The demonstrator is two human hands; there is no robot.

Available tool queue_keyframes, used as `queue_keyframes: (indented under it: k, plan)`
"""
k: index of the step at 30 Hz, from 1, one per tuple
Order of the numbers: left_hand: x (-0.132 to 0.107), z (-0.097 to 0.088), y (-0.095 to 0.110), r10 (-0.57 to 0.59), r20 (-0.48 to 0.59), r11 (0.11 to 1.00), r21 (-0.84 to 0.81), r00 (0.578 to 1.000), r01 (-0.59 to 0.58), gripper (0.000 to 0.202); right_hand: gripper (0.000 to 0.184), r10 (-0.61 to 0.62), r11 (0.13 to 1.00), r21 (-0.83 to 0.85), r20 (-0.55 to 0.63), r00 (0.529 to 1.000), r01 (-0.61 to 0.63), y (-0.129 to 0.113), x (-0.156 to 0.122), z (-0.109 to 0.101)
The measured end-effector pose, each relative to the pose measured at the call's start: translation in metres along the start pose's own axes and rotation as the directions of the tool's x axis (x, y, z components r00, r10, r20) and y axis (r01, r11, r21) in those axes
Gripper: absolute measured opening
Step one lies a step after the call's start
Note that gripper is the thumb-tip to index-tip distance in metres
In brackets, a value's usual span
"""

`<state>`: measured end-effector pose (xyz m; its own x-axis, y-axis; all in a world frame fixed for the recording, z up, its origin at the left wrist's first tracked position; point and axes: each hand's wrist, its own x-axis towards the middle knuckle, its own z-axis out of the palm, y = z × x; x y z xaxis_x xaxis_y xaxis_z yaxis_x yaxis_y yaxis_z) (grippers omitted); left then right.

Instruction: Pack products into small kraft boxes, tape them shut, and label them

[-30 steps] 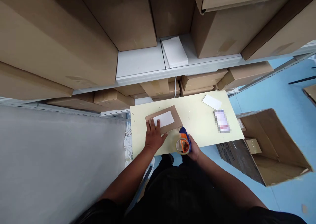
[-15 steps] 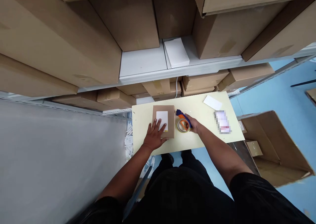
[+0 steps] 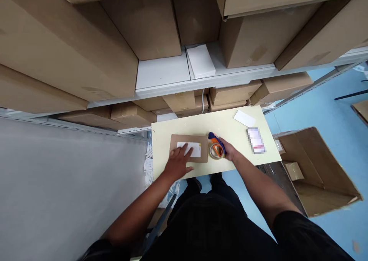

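My left hand [image 3: 177,163] lies flat, fingers spread, pinning the small cardboard box [image 3: 189,148] at the tabletop's [image 3: 230,126] near-left. At its 3 o'clock, touching or nearly so, my right hand [image 3: 228,150] grips the tape dispenser [image 3: 216,147]. Looks like the sealing step; the next move calls for tape drawn across the box seam.

A pale yellow counter [image 3: 230,128] stands in front of shelves stacked with big cardboard boxes [image 3: 71,50]. On it lies a flat brown parcel [image 3: 198,159] with a white label [image 3: 193,149]. The left hand [image 3: 176,162] rests flat on the parcel's near left part, fingers spread over the label. The right hand [image 3: 230,151] grips a tape dispenser [image 3: 216,147], orange and blue, touching the parcel's right edge. A white card [image 3: 244,118] lies farther right, and an open carton [image 3: 313,169] sits on the blue floor.
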<state>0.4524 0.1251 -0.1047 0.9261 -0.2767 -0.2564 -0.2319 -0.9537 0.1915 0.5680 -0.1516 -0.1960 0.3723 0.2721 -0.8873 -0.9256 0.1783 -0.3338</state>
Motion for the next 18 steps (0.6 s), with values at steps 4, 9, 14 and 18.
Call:
queue_keyframes:
  k: [4, 9, 14, 18]
  plan:
    - [0.017, 0.0, -0.028, -0.033, -0.03, 0.997, 0.064, 0.999, 0.035, 0.109, 0.042, 0.007, 0.986, -0.165, 0.008, 1.0, -0.006, -0.058, 0.015, 0.002]
    - [0.027, 0.012, -0.016, -0.171, -0.037, 0.984, 0.042, 0.985, 0.173, 0.111, 0.049, 0.012, 0.985, -0.172, -0.019, 1.0, -0.015, -0.013, 0.001, -0.015]
    - [0.028, 0.014, 0.017, -0.338, -0.026, 0.941, -0.017, 0.941, 0.338, 0.108, 0.056, -0.006, 0.998, 0.054, -0.057, 0.998, 0.01, 0.095, -0.037, -0.031]
    - [0.009, 0.014, 0.034, -0.302, 0.032, 0.951, -0.054, 0.953, 0.304, 0.113, 0.065, -0.061, 0.985, 0.159, -0.037, 0.997, 0.066, 0.085, -0.036, -0.008]
